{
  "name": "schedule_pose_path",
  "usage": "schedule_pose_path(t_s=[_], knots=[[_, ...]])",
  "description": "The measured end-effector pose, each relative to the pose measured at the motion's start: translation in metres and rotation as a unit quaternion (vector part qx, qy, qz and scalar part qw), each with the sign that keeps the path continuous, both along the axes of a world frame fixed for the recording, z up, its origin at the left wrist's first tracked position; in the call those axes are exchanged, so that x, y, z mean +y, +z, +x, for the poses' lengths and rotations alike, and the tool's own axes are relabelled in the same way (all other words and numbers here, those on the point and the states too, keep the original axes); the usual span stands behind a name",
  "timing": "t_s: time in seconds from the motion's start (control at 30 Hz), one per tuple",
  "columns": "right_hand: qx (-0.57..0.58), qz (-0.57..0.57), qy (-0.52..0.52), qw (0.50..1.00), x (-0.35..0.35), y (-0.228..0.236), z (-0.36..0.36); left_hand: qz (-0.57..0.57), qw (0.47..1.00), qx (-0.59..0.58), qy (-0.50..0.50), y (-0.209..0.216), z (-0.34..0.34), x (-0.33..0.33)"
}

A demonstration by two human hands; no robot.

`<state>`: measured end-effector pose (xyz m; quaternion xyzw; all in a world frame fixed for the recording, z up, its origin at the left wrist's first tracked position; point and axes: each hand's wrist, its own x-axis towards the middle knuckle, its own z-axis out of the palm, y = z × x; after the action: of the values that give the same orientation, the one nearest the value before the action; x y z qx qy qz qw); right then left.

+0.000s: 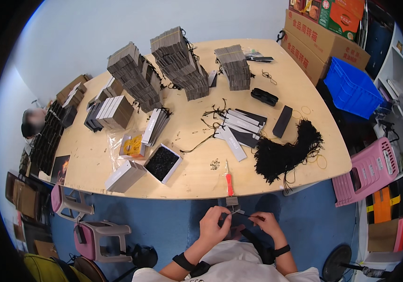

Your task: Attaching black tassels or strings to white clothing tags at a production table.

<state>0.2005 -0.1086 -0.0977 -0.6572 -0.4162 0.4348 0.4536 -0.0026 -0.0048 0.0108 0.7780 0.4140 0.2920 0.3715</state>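
Head view, the hands: the left hand (214,224) and the right hand (268,223) work over the lap, just off the near edge of the worktop (196,162). The left thumb and forefinger appear closed in a pinch on a small pale piece (239,212); its exact form is too small to tell. The right fingers grip a thin dark cord (244,215) close to its end. The cord lies in the gap between the two hands; whether it passes through the pale piece cannot be determined. A grey ribbed block (231,201) sits just beyond the fingertips.

Handling, in the inspector's judgement: the left pinch should stay firm and steady while the right fingers guide the cord, held near its tip so that it does not buckle. Tension is best kept light, since a thin cord may slip or twist. Both wrists should remain low and level.

Head view, the worktop: a red-handled tool (229,184) points away from the person at the near edge, with small metal clips (215,164) beside it. A heap of black cords (281,157) lies to the right, near enough to reach but liable to tangle.
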Motion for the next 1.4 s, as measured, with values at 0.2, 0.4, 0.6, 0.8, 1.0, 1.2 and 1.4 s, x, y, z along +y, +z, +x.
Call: schedule_pose_path(t_s=[0.2, 0.4, 0.6, 0.8, 1.0, 1.2, 1.4], knots=[[-0.005, -0.044, 0.002, 0.999, -0.002, 0.01, 0.002, 0.045, 0.999, -0.026, -0.006, -0.012, 0.0, 0.003], [-0.016, 0.005, -0.002, 1.0, -0.004, 0.01, 0.002, 0.016, 0.999, -0.034, -0.003, -0.012, 0.005, 0.003], [-0.043, 0.008, 0.011, 0.999, 0.0, 0.034, 0.001, 0.098, 0.994, 0.041, -0.025, 0.001, 0.005, 0.005], [-0.05, 0.063, 0.039, 0.996, 0.011, 0.106, -0.015, -0.239, 0.953, -0.168, -0.078, -0.031, -0.01, 0.006], [-0.143, 0.192, 0.051, 0.97, 0.019, 0.126, -0.029, -0.36, 0.88, -0.271, -0.152, -0.018, -0.007, 0.003], [-0.138, 0.179, 0.052, 0.973, 0.019, 0.128, -0.029, -0.215, 0.944, -0.183, -0.172, 0.007, -0.006, -0.003], [-0.148, 0.193, 0.047, 0.969, 0.017, 0.129, -0.025, -0.102, 0.961, -0.145, -0.213, 0.028, 0.001, -0.003]])
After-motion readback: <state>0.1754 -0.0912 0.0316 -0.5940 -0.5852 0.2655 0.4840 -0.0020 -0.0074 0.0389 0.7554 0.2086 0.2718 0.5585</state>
